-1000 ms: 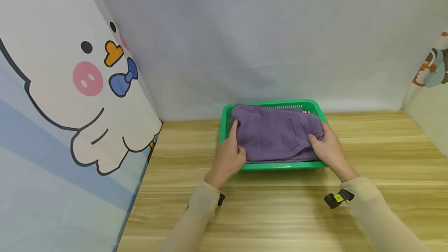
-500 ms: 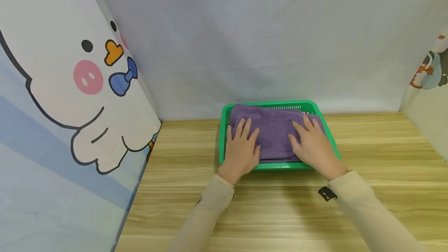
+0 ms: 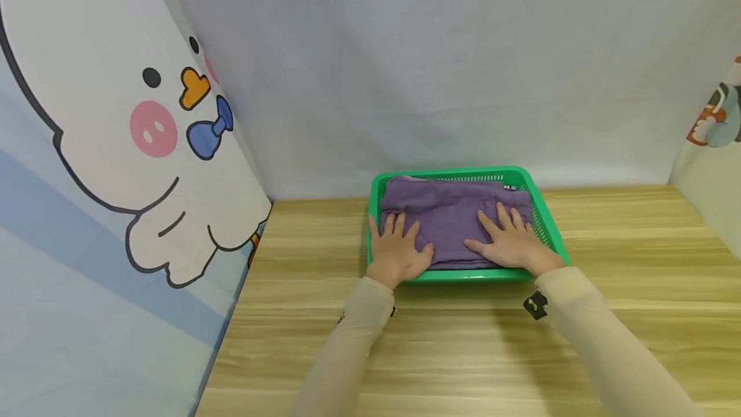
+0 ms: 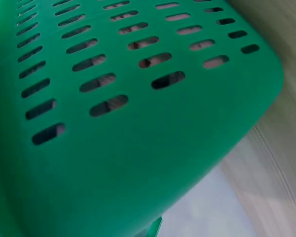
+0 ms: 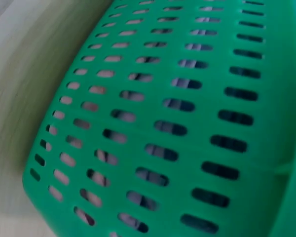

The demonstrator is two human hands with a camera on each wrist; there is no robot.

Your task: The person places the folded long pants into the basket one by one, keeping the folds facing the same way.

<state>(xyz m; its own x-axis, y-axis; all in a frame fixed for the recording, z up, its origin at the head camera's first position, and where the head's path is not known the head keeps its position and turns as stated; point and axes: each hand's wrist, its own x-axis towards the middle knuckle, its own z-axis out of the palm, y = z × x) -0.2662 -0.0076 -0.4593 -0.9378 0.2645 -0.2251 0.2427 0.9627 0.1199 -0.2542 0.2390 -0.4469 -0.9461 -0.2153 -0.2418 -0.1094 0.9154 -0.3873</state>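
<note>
Folded purple cloth, a garment with seams (image 3: pixel 448 217), lies flat inside a green plastic basket (image 3: pixel 463 275). My left hand (image 3: pixel 396 253) rests with spread fingers on the cloth's near left part, its outermost finger at the basket's left rim. On the near right part my right hand (image 3: pixel 512 243) lies flat, fingers spread and thumb pointing left. Both wrist views are filled by the basket's slotted outer wall (image 4: pixel 138 128), so neither hand shows there. What lies beneath the cloth is hidden.
The basket stands on a wood-grain table (image 3: pixel 463 346) near a pale hanging curtain (image 3: pixel 440 82) at the back. A cloth with a cartoon duck print (image 3: pixel 145 166) hangs on the left. A small striped piece (image 3: pixel 509 188) shows at the basket's far right corner.
Both hands have let go of the cloth's side edges and moved inward onto its top, fingers now spread. The cloth lies flatter and its right end sits slightly farther left.
</note>
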